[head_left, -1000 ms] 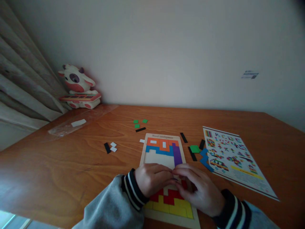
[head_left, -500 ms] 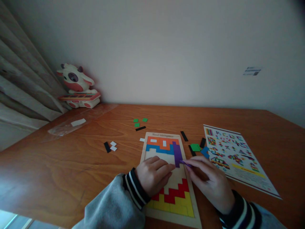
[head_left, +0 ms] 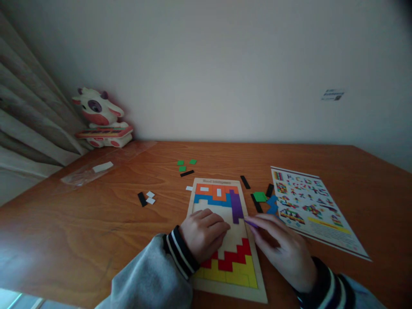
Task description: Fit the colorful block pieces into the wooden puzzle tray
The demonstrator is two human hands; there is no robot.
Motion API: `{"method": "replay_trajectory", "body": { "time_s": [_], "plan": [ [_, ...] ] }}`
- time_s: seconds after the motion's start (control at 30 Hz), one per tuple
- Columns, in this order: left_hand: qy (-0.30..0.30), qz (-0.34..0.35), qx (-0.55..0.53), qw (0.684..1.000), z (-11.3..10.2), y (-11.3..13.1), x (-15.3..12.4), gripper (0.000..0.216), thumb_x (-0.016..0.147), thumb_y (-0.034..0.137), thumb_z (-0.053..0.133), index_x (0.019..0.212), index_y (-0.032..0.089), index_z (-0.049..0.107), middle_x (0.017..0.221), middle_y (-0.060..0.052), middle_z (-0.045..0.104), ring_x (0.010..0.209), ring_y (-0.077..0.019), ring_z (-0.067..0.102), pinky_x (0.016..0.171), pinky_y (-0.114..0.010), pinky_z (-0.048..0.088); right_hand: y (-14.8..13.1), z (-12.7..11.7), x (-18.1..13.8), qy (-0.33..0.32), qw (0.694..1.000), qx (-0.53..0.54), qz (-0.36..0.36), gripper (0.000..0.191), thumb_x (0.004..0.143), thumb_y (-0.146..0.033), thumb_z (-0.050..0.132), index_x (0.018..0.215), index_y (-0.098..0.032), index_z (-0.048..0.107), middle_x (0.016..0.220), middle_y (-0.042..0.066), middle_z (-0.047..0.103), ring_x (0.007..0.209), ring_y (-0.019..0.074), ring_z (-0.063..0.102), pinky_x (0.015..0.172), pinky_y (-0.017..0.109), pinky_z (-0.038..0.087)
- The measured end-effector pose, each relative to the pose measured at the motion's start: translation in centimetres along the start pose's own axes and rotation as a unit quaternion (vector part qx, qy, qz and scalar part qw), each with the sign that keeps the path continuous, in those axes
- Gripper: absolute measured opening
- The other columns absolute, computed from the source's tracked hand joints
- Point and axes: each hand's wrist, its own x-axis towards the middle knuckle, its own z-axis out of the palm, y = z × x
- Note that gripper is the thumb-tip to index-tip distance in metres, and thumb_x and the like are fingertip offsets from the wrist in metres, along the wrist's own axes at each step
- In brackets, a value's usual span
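A wooden puzzle board [head_left: 193, 201] lies on the table in front of me, with orange, blue and purple pieces at its far end and red and yellow rows [head_left: 236, 268] at its near end. My left hand [head_left: 204, 234] rests on the board's bare middle with its fingers curled and laid flat. My right hand [head_left: 280, 249] lies at the board's right edge. Its fingertips pinch a small purple piece [head_left: 251, 222] just below the purple block [head_left: 237, 206].
Loose green, black, blue and white pieces [head_left: 260, 197] lie around the board. A printed pattern sheet [head_left: 310, 208] lies to the right. A toy cow [head_left: 98, 118] stands at the far left corner by a curtain, with a clear plastic bag [head_left: 103, 167] in front of it.
My right hand drew out from the board's middle to its right edge with a small purple piece between its fingertips. The left hand stayed on the board.
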Motion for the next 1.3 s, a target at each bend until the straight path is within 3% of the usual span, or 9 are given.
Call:
{"method": "replay_trajectory", "body": {
  "time_s": [0.17, 0.37, 0.67, 0.97, 1.3],
  "plan": [
    [-0.001, -0.009, -0.005, 1.0, 0.0, -0.1, -0.2, 0.017, 0.091, 0.015, 0.05, 0.096, 0.018, 0.066, 0.087, -0.004, 0.07, 0.076, -0.0171, 0.062, 0.07, -0.03, 0.053, 0.4, 0.2, -0.3, -0.02, 0.999, -0.024, -0.013, 0.023, 0.089, -0.015, 0.057, 0.108, -0.027, 0.065, 0.099, 0.003, 0.071, 0.086, 0.0166, 0.07, 0.078, 0.028, 0.06],
    [0.003, -0.007, -0.001, 1.0, 0.1, -0.2, -0.1, 0.017, 0.09, 0.016, 0.05, 0.095, 0.019, 0.066, 0.085, -0.003, 0.07, 0.074, -0.0159, 0.061, 0.068, -0.029, 0.052, 0.2, 0.4, -0.4, -0.067, 0.996, -0.02, -0.054, 0.03, 0.091, -0.014, 0.053, 0.116, -0.024, 0.066, 0.098, 0.006, 0.069, 0.089, 0.017, 0.068, 0.08, 0.029, 0.059],
    [-0.002, -0.01, 0.002, 1.0, -0.2, 0.0, 0.0, 0.016, 0.09, 0.015, 0.051, 0.095, 0.019, 0.066, 0.085, -0.003, 0.07, 0.073, -0.0162, 0.061, 0.069, -0.03, 0.052, -0.2, 0.5, 0.3, -0.087, 0.995, -0.018, -0.05, 0.015, 0.091, -0.022, 0.058, 0.096, -0.021, 0.072, 0.09, 0.007, 0.069, 0.082, 0.0183, 0.066, 0.072, 0.032, 0.059],
    [-0.01, -0.01, 0.01, 1.0, -0.1, -0.1, -0.2, 0.016, 0.089, 0.015, 0.051, 0.094, 0.019, 0.066, 0.086, -0.003, 0.07, 0.074, -0.0163, 0.061, 0.069, -0.03, 0.051, -0.5, 0.4, 0.5, -0.06, 0.993, -0.041, -0.09, 0.027, 0.09, -0.013, 0.055, 0.113, -0.018, 0.066, 0.094, 0.006, 0.073, 0.085, 0.0184, 0.067, 0.077, 0.034, 0.058],
    [-0.027, -0.039, 0.004, 0.999, 0.4, -0.4, -0.4, 0.015, 0.09, 0.016, 0.051, 0.091, 0.019, 0.066, 0.091, -0.004, 0.069, 0.081, -0.017, 0.061, 0.075, -0.032, 0.052, 0.0, 0.4, 0.1, -0.05, 0.997, -0.041, -0.04, 0.029, 0.09, -0.016, 0.052, 0.117, -0.02, 0.06, 0.1, 0.007, 0.071, 0.091, 0.0195, 0.068, 0.082, 0.034, 0.057]
  ]
}}
